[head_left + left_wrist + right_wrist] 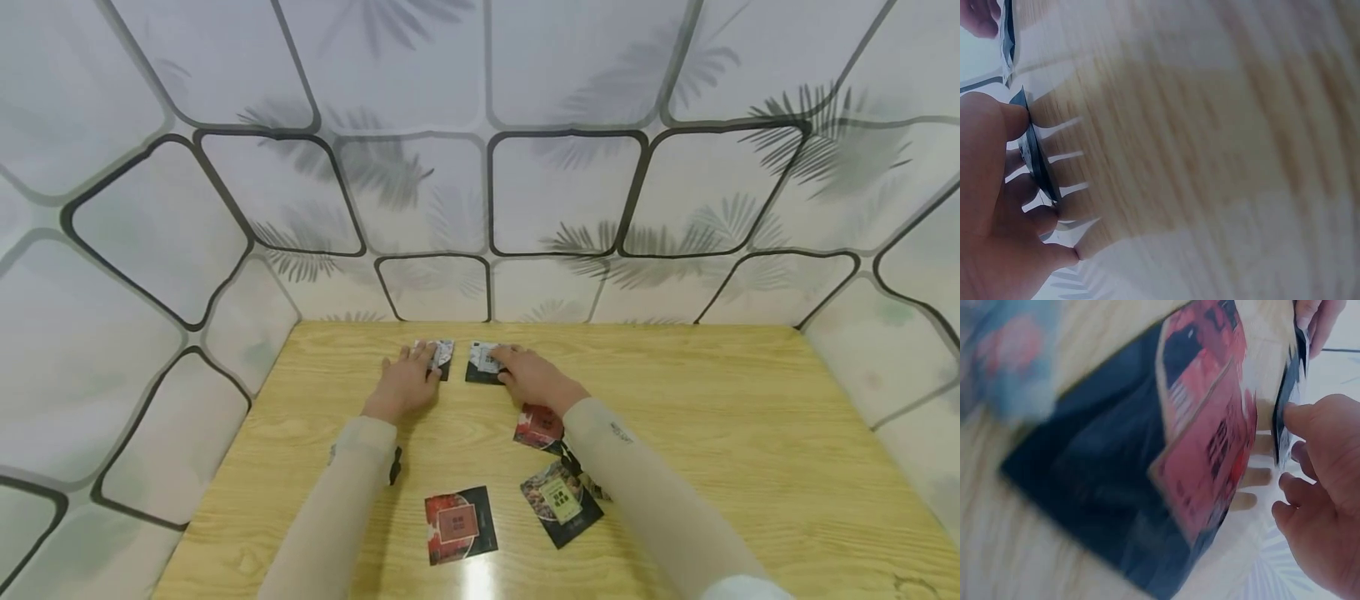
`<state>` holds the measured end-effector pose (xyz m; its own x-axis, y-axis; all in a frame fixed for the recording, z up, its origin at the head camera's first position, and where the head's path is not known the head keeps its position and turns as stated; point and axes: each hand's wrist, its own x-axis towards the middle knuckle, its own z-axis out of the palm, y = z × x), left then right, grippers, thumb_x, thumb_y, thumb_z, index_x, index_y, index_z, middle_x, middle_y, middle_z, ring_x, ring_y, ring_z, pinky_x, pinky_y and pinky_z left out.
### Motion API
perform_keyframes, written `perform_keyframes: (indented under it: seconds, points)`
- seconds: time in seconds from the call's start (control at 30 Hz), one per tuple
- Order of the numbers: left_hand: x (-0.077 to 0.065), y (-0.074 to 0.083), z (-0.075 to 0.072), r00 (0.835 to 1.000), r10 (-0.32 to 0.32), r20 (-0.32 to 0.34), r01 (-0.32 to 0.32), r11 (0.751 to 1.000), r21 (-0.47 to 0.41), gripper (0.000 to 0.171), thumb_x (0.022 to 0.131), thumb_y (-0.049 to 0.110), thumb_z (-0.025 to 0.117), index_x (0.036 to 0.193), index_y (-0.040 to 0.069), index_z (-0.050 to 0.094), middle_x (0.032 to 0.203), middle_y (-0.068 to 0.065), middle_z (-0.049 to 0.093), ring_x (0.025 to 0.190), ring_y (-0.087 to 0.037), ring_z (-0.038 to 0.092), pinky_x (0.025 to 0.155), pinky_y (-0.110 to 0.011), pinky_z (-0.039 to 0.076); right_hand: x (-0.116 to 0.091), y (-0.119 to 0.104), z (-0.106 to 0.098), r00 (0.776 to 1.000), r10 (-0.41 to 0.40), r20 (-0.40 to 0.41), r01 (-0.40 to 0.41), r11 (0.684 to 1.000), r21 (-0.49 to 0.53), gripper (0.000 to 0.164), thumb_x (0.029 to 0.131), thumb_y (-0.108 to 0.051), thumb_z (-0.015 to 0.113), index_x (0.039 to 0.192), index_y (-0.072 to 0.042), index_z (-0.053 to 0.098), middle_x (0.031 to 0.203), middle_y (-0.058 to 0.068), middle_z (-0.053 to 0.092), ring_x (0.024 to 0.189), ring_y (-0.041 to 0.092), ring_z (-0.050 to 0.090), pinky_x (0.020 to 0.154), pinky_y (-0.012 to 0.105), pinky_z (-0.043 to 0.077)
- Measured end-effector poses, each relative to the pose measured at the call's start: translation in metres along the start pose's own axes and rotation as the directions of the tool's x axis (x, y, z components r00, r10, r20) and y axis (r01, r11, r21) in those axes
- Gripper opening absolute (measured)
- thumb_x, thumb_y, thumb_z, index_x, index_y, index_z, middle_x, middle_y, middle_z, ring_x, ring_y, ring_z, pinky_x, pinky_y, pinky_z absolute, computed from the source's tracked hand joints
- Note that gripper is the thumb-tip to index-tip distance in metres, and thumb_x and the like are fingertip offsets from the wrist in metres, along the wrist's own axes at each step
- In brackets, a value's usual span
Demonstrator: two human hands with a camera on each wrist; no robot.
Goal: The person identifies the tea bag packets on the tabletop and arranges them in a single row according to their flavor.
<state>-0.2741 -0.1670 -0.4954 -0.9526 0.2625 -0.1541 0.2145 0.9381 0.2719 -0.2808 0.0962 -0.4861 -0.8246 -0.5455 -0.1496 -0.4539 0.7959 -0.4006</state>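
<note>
Two small flat packets, white-patterned with black lower parts, lie side by side near the table's far edge. My left hand [405, 385] rests on the left packet [446, 352], fingers spread; its thumb touches the packet's dark edge [1036, 159] in the left wrist view. On the right packet [477, 367] rests my right hand [536, 379], with index finger across the top and thumb at the near side. The right wrist view shows that thumb against the black edge [1283, 403]. The undersides of both packets are hidden.
Nearer on the wooden table [720, 417] lie a red-and-black packet [457, 525], a packet with a yellow label [561, 500] and another red packet [538, 427], partly under the right forearm. A patterned fabric wall [562, 192] rises behind the table.
</note>
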Motion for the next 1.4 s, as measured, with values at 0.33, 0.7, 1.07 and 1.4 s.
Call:
perform_keyframes:
  seconds: [0.33, 0.7, 1.07, 1.4]
  points:
    - [0.002, 0.000, -0.002, 1.000, -0.009, 0.021, 0.009, 1.000, 0.006, 0.063, 0.113, 0.034, 0.036, 0.169, 0.007, 0.023, 0.175, -0.020, 0.021, 0.160, -0.049, 0.019, 0.124, -0.078, 0.015, -0.033, 0.015, -0.006, 0.989, -0.132, -0.062, 0.131, 0.991, -0.019, 0.049, 0.113, -0.017, 0.048, 0.158, -0.001, 0.044, 0.163, 0.025, 0.043, 0.155, 0.049, 0.033, 0.127, 0.064, 0.029]
    - [0.004, -0.002, -0.001, 1.000, -0.006, 0.013, 0.006, 1.000, -0.007, 0.063, 0.113, 0.034, 0.036, 0.169, 0.007, 0.024, 0.175, -0.020, 0.021, 0.160, -0.050, 0.018, 0.123, -0.079, 0.014, -0.086, 0.018, -0.003, 0.988, -0.107, -0.108, 0.103, 0.994, -0.041, 0.046, 0.109, -0.022, 0.059, 0.149, 0.000, 0.056, 0.157, 0.027, 0.050, 0.148, 0.051, 0.043, 0.119, 0.066, 0.040]
    - [0.003, 0.000, -0.003, 1.000, -0.007, 0.013, 0.007, 1.000, -0.001, 0.063, 0.113, 0.034, 0.036, 0.168, 0.006, 0.024, 0.174, -0.020, 0.022, 0.160, -0.050, 0.019, 0.123, -0.079, 0.015, -0.121, 0.014, 0.011, 0.987, -0.044, -0.152, 0.027, 0.994, -0.110, 0.052, 0.102, -0.039, 0.070, 0.139, -0.004, 0.064, 0.143, 0.021, 0.064, 0.144, 0.050, 0.050, 0.115, 0.065, 0.045]
    - [0.001, 0.000, -0.001, 1.000, -0.004, 0.002, 0.004, 1.000, 0.007, 0.063, 0.113, 0.033, 0.036, 0.168, 0.006, 0.025, 0.174, -0.021, 0.023, 0.160, -0.049, 0.020, 0.123, -0.079, 0.016, -0.129, 0.014, 0.009, 0.998, -0.018, -0.054, 0.013, 0.996, -0.088, 0.054, 0.106, -0.029, 0.065, 0.151, 0.000, 0.056, 0.156, 0.028, 0.050, 0.151, 0.053, 0.037, 0.123, 0.067, 0.033]
